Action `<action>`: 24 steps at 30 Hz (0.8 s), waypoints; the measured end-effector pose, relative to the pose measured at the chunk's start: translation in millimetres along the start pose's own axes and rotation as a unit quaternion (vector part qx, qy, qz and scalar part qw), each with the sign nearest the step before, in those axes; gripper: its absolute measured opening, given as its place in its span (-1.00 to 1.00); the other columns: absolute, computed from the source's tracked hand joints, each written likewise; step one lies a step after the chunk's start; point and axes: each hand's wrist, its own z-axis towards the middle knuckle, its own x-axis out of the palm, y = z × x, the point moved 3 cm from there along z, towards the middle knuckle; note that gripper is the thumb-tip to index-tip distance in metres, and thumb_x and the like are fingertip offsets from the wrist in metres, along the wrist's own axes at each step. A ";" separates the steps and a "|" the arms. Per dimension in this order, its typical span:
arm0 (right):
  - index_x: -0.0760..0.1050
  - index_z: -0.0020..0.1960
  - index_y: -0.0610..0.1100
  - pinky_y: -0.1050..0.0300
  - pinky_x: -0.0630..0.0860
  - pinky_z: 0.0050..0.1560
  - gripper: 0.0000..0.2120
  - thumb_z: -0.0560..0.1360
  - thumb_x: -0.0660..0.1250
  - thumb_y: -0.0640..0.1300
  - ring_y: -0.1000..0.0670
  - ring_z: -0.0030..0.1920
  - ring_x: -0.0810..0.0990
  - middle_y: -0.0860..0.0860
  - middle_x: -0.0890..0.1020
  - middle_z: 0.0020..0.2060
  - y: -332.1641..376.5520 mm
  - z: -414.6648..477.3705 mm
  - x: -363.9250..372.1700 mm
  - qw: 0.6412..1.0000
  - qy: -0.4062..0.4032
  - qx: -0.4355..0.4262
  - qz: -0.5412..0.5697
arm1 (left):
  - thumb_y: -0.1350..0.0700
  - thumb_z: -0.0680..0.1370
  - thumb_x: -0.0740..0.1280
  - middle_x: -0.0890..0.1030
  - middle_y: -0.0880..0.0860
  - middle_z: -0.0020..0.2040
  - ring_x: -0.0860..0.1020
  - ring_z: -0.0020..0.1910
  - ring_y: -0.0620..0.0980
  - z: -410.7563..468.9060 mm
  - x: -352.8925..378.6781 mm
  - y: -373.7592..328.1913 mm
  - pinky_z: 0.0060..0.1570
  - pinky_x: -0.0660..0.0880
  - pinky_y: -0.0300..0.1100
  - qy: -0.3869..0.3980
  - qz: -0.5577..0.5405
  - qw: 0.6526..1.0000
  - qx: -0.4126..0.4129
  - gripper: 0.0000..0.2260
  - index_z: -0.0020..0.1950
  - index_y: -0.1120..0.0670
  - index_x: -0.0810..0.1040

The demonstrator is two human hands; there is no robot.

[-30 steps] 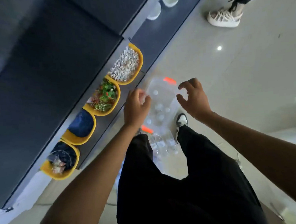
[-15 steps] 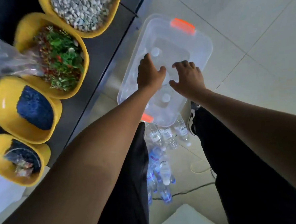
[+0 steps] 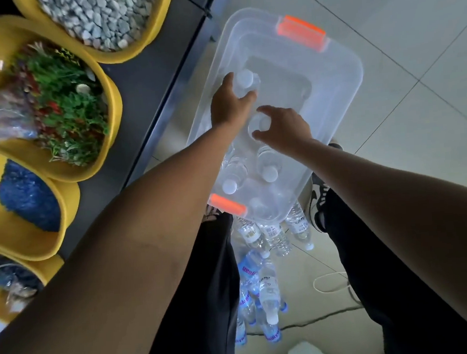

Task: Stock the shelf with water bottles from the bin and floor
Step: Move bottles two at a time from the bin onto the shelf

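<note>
Head view, looking straight down. A clear plastic bin [image 3: 343, 67] with an orange latch [image 3: 301, 31] at its far end and another [image 3: 227, 205] at its near end stands on the tiled floor [image 3: 410, 40], at 1 o'clock from the frame's centre. Both forearms reach into it.

The left hand [image 3: 230, 105] grips the first bottle [image 3: 245, 79], which stands upright at the bin's 10 o'clock side; its fingers [image 3: 227, 79] and thumb are curled round the shoulder just under the white cap. The right hand [image 3: 284, 129], just beside it at 4 o'clock, holds the second bottle [image 3: 260, 123], forefinger and thumb hooked round its top with the cap showing between them. The two hands do not touch.

Two more capped bottles [image 3: 230, 186] stand near the bin's 6 o'clock end. Loose bottles [image 3: 267, 285] lie on the floor between the person's legs, the nearest touching the bin's end.

The dark shelf [image 3: 142, 81] runs along the bin's 9 o'clock side. It carries yellow tubs: one of grey gravel [image 3: 105, 17], one of green plants [image 3: 66, 100] and one of blue material [image 3: 26, 196]. A black-and-white shoe [image 3: 318, 198] sits at the bin's 5 o'clock corner; a pale cord [image 3: 328, 283] lies on the floor near it.
</note>
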 end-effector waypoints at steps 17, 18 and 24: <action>0.56 0.34 0.18 0.04 0.55 0.17 -0.48 0.38 0.48 0.03 -0.10 0.16 0.62 0.02 0.69 0.14 99.2 -229.5 -275.2 0.971 -0.193 0.007 0.138 | 0.02 0.45 0.49 0.71 -0.03 0.09 0.65 0.11 -0.07 -225.5 -215.5 -201.4 0.19 0.56 0.04 -0.086 -0.214 0.965 0.124 -0.66 0.19 0.08 0.64; 0.56 0.33 0.19 0.02 0.56 0.18 -0.48 0.37 0.47 0.05 -0.10 0.15 0.62 0.02 0.69 0.12 110.4 -251.9 -294.5 0.969 -0.202 -0.001 0.143 | 0.04 0.45 0.49 0.71 -0.02 0.10 0.65 0.12 -0.06 -244.3 -233.7 -217.3 0.20 0.56 0.05 -0.093 -0.221 0.961 0.135 -0.66 0.19 0.08 0.63; 0.62 0.12 0.11 -0.06 0.59 0.01 -0.68 0.38 0.47 0.10 -0.13 -0.08 0.61 -0.01 0.68 -0.08 181.0 -389.6 -388.4 0.968 -0.220 -0.073 0.101 | -0.02 0.40 0.50 0.66 0.04 0.09 0.61 0.10 0.03 -362.0 -328.3 -311.3 0.15 0.54 0.04 -0.137 -0.241 0.938 0.206 -0.57 0.21 0.14 0.62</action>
